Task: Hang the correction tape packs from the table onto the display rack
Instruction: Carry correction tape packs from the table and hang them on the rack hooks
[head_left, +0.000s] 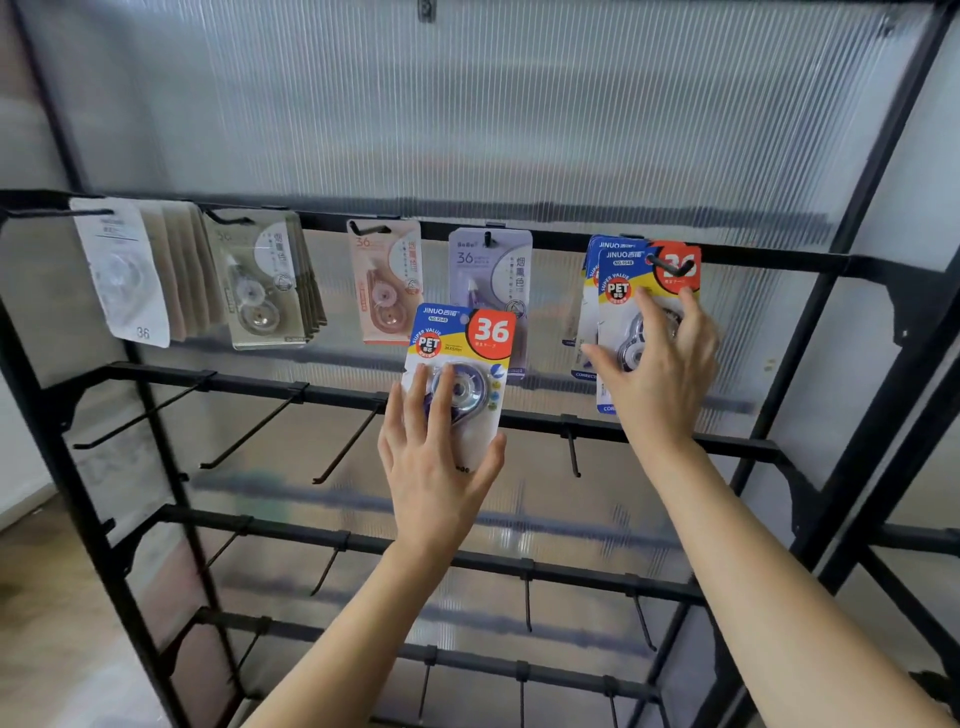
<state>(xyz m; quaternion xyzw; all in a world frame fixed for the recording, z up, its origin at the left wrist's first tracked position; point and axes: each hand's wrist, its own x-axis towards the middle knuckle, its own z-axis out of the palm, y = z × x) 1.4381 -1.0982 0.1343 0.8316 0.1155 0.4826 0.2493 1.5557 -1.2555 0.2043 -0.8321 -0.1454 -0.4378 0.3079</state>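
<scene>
While the black display rack (249, 386) is standing before a ribbed translucent panel (467, 104), its top rail (558, 240) is carrying the following stock, listed from the left.

1. White pack (122, 275), marked 36: hanging at the far left, with a stack of beige packs (182, 270) just behind it on the same side.
2. Clear-fronted packs (265, 291): hanging several deep on the next hook, fanning out slightly to the right.
3. Pink pack (387, 283): hanging alone, printing too blurred to read beyond the 36.
4. Lilac pack (491, 270): hanging beside the pink one, its lower part hidden behind the held pack.
5. Held correction tape pack (467, 338), blue, yellow and red, marked JINUO and 36: not on a hook, being held upright in front of the rack, below the top rail. The left grip (436, 467) is clasping it from below, fingers lying over the clear blister and thumb pressing the right edge.
6. Front hung pack (623, 275), same design: its card is sitting on the right hook (672, 268), with more matching packs (605, 244) hanging just behind. The right grip (660, 364) is curling over its face, fingertips reaching toward the red patch and thumb touching the left edge.
7. Lower pegs (249, 431): jutting forward in rows from the rails beneath.
</scene>
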